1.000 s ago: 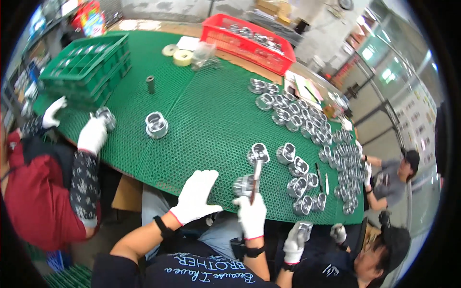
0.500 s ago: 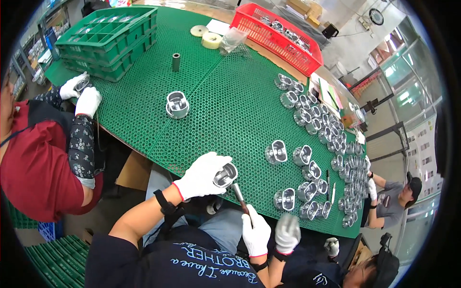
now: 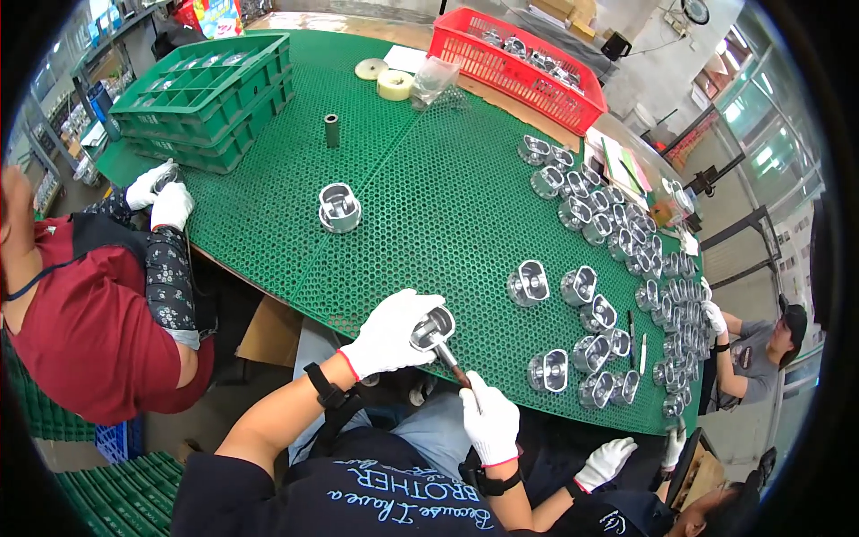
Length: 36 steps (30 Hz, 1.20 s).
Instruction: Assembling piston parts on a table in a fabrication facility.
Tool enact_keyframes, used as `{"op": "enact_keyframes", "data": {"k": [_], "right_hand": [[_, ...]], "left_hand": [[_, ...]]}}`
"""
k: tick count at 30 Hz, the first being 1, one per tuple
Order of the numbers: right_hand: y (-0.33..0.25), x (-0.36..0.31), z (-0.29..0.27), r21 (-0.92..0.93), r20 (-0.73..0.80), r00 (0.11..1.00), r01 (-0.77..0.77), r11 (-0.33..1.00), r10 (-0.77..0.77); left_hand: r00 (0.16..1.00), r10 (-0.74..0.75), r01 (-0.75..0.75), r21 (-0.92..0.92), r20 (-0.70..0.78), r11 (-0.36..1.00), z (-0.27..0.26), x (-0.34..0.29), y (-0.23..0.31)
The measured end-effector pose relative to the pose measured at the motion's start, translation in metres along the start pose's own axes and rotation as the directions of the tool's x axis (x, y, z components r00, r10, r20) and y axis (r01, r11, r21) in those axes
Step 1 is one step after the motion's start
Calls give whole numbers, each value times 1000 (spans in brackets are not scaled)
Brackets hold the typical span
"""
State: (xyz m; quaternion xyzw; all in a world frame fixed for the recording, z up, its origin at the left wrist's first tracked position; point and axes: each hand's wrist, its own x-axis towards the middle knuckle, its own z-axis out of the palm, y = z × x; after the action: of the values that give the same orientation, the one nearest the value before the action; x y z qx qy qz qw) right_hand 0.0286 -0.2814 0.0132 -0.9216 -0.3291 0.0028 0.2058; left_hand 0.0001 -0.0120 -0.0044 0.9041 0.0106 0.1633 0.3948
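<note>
My gloved left hand (image 3: 392,333) is closed round a silver metal piston (image 3: 431,324), its open hollow side turned up, at the near edge of the green table. My gloved right hand (image 3: 490,421) grips a hand tool (image 3: 454,365) with a metal shaft and a brown handle. The shaft's end reaches the rim or inside of the held piston; exactly where it touches is hard to tell. Alone on the mat beyond my left hand stands another piston (image 3: 340,208). To the right of my hands are several loose pistons (image 3: 528,284).
Rows of pistons (image 3: 617,234) line the table's right side. At the back are stacked green crates (image 3: 206,112), a tape roll (image 3: 395,85), a dark cylinder (image 3: 332,132) and a red basket (image 3: 517,72). A co-worker's hands (image 3: 168,201) work at left; other people are at right.
The tool's shaft has moved further over the held piston's opening. My view has shifted slightly. At the lower right, a co-worker's gloved hand has moved right, away from my right hand.
</note>
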Motion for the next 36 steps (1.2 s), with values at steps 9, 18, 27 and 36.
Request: {"op": "enact_keyframes", "data": {"k": [9, 18, 27, 36], "right_hand": [[-65, 79, 3, 105, 191, 977, -114, 988, 93], [5, -16, -15, 154, 98, 979, -192, 969, 179], [43, -31, -26, 310, -292, 819, -407, 859, 493], [39, 19, -26, 184, -175, 874, -424, 887, 453]], "left_hand": [[961, 261, -206, 389, -95, 898, -18, 9, 12], [963, 260, -269, 242, 67, 932, -23, 28, 12], [901, 211, 59, 589, -380, 806, -51, 79, -28], [980, 198, -199, 253, 29, 947, 17, -12, 24]]}}
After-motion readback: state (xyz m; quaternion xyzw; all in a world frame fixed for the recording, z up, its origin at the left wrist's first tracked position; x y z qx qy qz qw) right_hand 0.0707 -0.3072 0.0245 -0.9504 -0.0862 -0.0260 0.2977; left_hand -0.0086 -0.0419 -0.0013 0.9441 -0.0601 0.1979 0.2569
